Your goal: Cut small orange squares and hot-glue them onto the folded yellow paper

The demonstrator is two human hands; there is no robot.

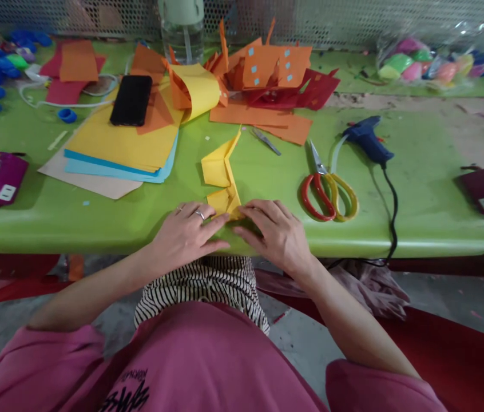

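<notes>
I had both hands at the near edge of the counter (268, 177), working the lower end of the folded yellow paper (215, 171). Left hand (188, 232): spread, fingers laid on the paper's bottom-left part, thumb held apart, close to the counter's front edge. Right hand (278, 232): also spread, index fingertip at the paper's bottom-right corner, thumb below it and apart. The paper stood on the counter between and just beyond the hands, its creased panels facing left and its narrow tip pointing away from me. Green surface ran from its right side to the scissors (320, 167), so the right hand had sideways room before the red and yellow handles. Past those sat the blue glue gun (371, 140), its black cable (393, 194) dropping over the front edge. On the left, more green lay between the hand and the paper stack (124, 146), whose pale bottom sheet stuck out toward me; a black phone (131, 100) rested on top. Forward was tighter: a small metal blade (266, 141) lay near the yellow tip, with orange strips (250, 117) behind it.
</notes>
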